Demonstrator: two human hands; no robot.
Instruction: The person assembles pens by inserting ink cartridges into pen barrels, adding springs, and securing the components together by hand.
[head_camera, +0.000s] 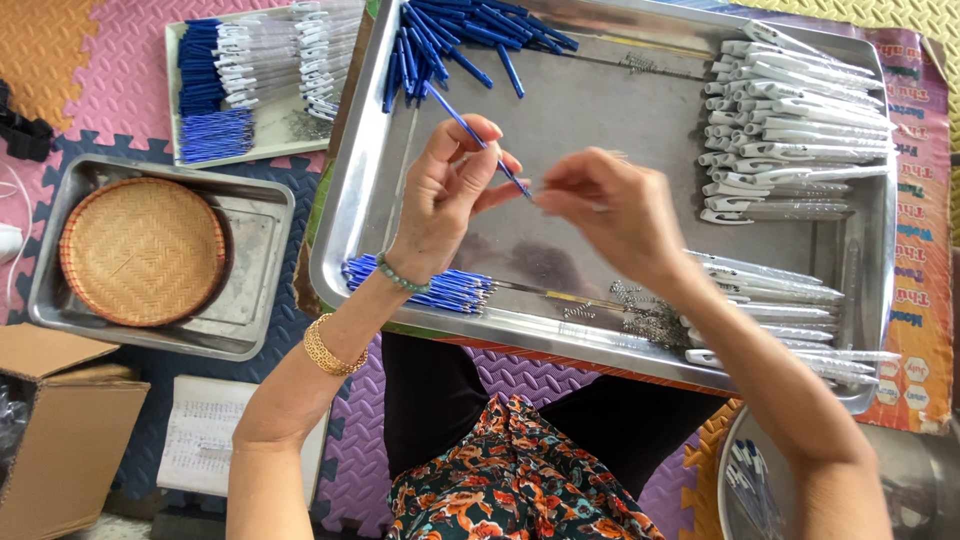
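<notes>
Left hand grip: the left hand (445, 195) pinches a thin blue pen refill (478, 140) between thumb and fingertips, closed around its lower half, above the middle of the big metal tray (600, 95).
Right hand grip: the right hand (610, 210) has its fingertips drawn together at the refill's near tip; whatever tiny part it holds is hidden, possibly a spring.
Refill position: it slants from the far left down to the point where both hands meet, held in the air, clear of the tray.
How it handles: it looks very light, narrow and slightly bendy, with a smooth plastic skin that could slip; a fingertip pinch close to the working tip seems the steadiest hold.
Near the hands: small wire springs (640, 305) lie loose on the tray floor, just near-right of the hands; they look easy to scatter or tangle.
Tray, near left: a bundle of blue refills (430, 285) lies in a row.
Tray, far left: a heap of blue pen parts (470, 30).
Tray, right side: white pen barrels (790, 120) stacked far, more near.
Outside, left: a round woven basket (142, 250) sits in a smaller metal tray (250, 330); a cardboard box (55, 430) is nearest.
</notes>
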